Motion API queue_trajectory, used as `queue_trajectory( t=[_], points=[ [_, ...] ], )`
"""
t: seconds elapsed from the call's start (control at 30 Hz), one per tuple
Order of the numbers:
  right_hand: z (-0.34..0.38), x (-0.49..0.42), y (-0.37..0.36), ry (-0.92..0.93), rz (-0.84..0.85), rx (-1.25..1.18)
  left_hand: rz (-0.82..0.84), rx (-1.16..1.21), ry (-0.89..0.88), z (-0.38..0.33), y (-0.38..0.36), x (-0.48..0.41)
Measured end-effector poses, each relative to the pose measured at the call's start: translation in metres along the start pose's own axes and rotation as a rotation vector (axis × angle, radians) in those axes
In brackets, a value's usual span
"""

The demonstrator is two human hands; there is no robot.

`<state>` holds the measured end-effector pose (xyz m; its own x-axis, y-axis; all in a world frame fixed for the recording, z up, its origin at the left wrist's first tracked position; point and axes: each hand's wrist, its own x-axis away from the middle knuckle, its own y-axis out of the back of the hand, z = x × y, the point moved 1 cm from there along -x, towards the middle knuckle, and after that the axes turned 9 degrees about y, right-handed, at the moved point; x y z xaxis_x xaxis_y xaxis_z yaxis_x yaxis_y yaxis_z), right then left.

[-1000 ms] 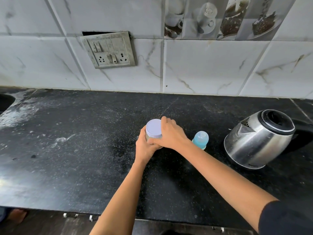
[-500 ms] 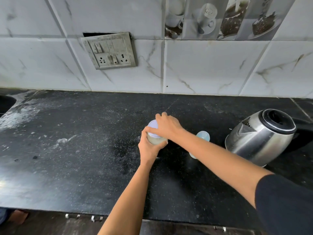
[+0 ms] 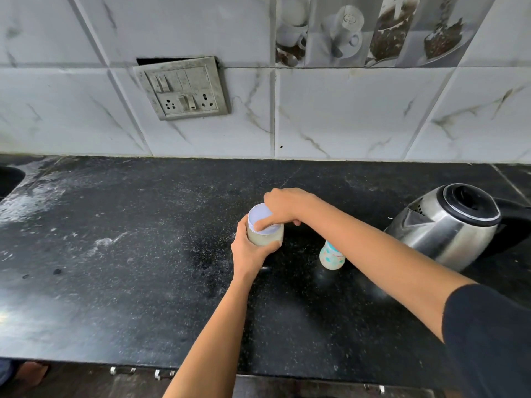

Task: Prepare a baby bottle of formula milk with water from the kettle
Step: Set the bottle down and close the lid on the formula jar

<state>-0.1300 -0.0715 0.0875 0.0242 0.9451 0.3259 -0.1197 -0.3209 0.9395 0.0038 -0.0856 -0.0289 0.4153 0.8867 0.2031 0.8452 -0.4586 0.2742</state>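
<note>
A small clear jar of pale formula powder sits mid-counter, capped by a lilac lid. My left hand wraps around the jar's body from the near side. My right hand grips the lid from above, thumb across its top. To the right stands the baby bottle, white with blue markings; my right forearm hides its top. A steel kettle with a black rim stands at the far right, its lid open.
The black stone counter is dusted with white powder on the left. A sink edge shows at the far left. A switch and socket plate hangs on the tiled wall behind.
My right hand has turned on the lid, wrist swinging further over the jar. My right forearm now covers the bottle's blue top. The jar stays where it was.
</note>
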Motion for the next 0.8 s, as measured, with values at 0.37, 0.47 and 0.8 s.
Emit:
queue_trajectory(
  t=[0.37,0.47,0.8],
  points=[
    [0.002,-0.002,-0.014,0.114,-0.064,0.052,0.011,0.021,0.019,0.000,-0.002,0.001],
    [0.008,-0.001,-0.016,0.089,-0.113,0.038,-0.001,0.035,0.035,-0.001,-0.003,0.003],
    [0.018,0.013,-0.041,-0.110,-0.245,-0.226,-0.059,0.001,0.047,-0.011,-0.003,0.018]
  ],
)
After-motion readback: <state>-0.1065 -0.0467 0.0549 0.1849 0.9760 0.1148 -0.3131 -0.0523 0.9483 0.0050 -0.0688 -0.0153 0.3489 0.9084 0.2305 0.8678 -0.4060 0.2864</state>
